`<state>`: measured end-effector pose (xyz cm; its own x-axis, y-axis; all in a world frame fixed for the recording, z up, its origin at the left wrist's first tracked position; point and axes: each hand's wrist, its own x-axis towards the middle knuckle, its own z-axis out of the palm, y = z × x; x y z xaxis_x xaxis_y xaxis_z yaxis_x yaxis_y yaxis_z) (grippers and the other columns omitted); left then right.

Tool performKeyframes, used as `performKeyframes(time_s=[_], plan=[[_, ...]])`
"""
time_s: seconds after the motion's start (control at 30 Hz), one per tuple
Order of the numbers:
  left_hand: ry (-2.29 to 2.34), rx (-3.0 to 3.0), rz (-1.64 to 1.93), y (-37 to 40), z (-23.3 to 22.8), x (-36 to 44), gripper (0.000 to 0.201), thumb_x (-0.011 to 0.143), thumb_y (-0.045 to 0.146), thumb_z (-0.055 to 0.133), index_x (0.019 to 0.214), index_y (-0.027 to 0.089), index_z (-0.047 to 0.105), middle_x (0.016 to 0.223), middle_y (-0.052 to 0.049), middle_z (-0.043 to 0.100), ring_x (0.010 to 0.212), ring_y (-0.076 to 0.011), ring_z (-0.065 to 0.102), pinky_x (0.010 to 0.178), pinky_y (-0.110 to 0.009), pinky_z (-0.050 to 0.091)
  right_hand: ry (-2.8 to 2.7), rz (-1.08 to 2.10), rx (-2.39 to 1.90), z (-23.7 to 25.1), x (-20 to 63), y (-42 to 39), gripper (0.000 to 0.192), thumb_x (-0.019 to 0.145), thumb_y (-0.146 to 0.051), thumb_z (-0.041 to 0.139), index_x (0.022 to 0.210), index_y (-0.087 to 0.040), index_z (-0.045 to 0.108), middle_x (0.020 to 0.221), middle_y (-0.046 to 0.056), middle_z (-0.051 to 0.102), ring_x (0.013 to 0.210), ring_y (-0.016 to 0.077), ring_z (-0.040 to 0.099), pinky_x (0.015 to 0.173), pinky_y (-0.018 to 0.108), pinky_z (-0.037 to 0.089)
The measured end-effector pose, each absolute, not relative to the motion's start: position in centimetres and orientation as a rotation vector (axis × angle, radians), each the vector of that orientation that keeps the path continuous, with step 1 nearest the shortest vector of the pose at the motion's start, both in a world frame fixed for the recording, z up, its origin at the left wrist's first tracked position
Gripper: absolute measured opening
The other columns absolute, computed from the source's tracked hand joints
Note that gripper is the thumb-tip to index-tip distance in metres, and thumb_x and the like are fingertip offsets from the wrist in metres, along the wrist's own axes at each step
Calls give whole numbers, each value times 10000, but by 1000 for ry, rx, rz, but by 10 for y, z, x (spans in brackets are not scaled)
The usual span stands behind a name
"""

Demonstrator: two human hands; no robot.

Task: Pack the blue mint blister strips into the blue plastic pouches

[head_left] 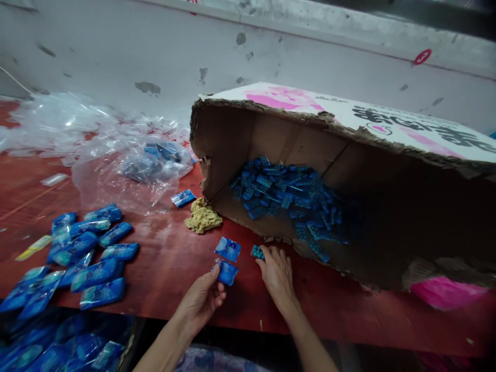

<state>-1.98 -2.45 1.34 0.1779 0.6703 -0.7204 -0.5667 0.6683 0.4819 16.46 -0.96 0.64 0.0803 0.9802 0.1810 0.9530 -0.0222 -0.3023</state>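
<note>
Two bare hands work at the near edge of a red table (166, 268). Nearest of all, below that edge on the left, lies a heap of filled blue packets (46, 351), dim and partly out of view. The left hand (201, 299) pinches a small blue packet (227, 272) between thumb and forefinger, the other fingers curled under; the packet is held just above the table top. Just beyond it a second blue packet (228, 249) lies flat on the table. The right hand (277, 274) rests palm down beside them, its fingers stretched forward and close together, the tips touching a small blue studded piece (257, 252) at the torn lower lip of a cardboard box (232, 139). To the left, well apart from the hands, a spread of blue packets (89, 248) lies in loose rows on the table, with a pale yellowish strip (34, 247) at its outer side. Farther on, a crumpled yellow cloth (202, 216) sits just beside the corner of the box, and a single blue packet (183, 198) lies near it. The box lies on its side with its open mouth toward the hands, and a pile of blue studded pieces (287, 199) is inside on its lower wall. Beyond, clear plastic bags (112, 150) are heaped against a grey wall (116, 57).
</note>
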Motion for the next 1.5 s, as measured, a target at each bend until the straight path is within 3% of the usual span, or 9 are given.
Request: performKeyframes(time_s=[0.3, 0.8, 1.07, 1.33, 1.5], plan=[[1127, 34, 951, -17, 14, -18, 163, 718, 297, 630, 702, 152, 558, 430, 21, 554, 351, -76, 513, 341, -149, 403, -1720, 642, -1513, 34, 147, -33, 257, 756, -178, 556, 1006, -238, 563, 939, 33, 570, 893, 178, 557, 797, 275, 448], [1050, 173, 1001, -21, 13, -17, 258, 622, 363, 700, 664, 152, 558, 425, 28, 552, 381, -81, 516, 366, -160, 391, -1859, 461, -1499, 39, 140, -48, 288, 767, -202, 580, 1049, -255, 554, 950, 58, 537, 897, 219, 531, 790, 329, 455], [987, 243, 1035, -21, 16, -18, 301, 588, 393, 715, 633, 126, 583, 483, -12, 606, 462, -113, 579, 397, -171, 441, -1762, 627, -1503, 40, 133, -51, 280, 759, -169, 578, 1027, -246, 549, 934, 38, 519, 864, 180, 552, 774, 259, 459], [983, 273, 1083, -20, 17, -18, 295, 588, 357, 724, 758, 152, 597, 650, -35, 693, 532, -151, 634, 429, -198, 485, -1743, 672, -1521, 39, 133, -51, 301, 751, -161, 587, 1035, -255, 548, 948, 29, 513, 895, 177, 550, 796, 252, 447], [1028, 358, 1097, -19, 16, -18, 319, 572, 354, 735, 759, 134, 600, 603, -21, 676, 506, -139, 612, 444, -220, 491, -1769, 663, -1511, 42, 133, -51, 299, 737, -154, 603, 1011, -263, 559, 943, 21, 516, 868, 168, 566, 777, 235, 460]])
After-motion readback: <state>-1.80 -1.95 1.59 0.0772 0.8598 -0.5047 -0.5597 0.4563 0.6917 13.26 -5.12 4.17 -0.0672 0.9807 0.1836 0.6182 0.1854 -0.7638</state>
